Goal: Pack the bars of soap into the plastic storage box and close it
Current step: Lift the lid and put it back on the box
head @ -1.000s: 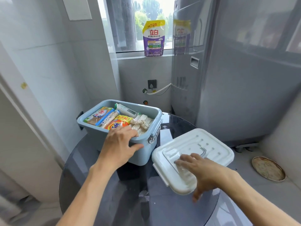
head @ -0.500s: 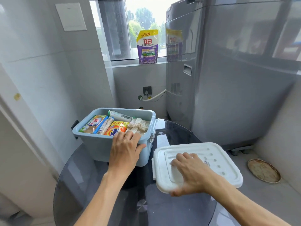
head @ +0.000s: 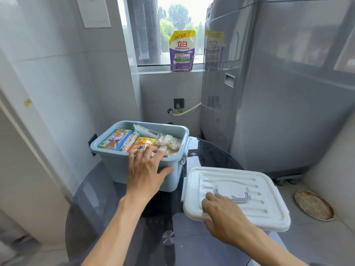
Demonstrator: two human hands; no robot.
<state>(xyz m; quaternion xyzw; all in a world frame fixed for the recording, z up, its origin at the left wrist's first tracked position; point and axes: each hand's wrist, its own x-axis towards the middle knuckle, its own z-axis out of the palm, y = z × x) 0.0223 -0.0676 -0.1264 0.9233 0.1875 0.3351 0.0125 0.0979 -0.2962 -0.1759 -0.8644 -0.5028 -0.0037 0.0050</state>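
A light blue plastic storage box (head: 115, 166) stands open on a round dark glass table (head: 92, 208). Several wrapped bars of soap (head: 123, 140) fill it. My left hand (head: 147, 171) grips the box's near rim, fingers over the edge and thumb on the outer wall. To the right of the box is its white lid (head: 255, 191), top side up with a recessed handle. My right hand (head: 223, 217) grips the lid's near left corner, fingers on top and thumb under the edge.
A tall grey washing machine (head: 278, 93) stands behind the table on the right. A purple detergent pouch (head: 181, 51) sits on the window sill. A round floor drain cover (head: 314, 205) lies at the right. Tiled walls close in on the left.
My right hand has turned and shifted the lid, now holding its near left corner. My left hand has stayed on the box rim.
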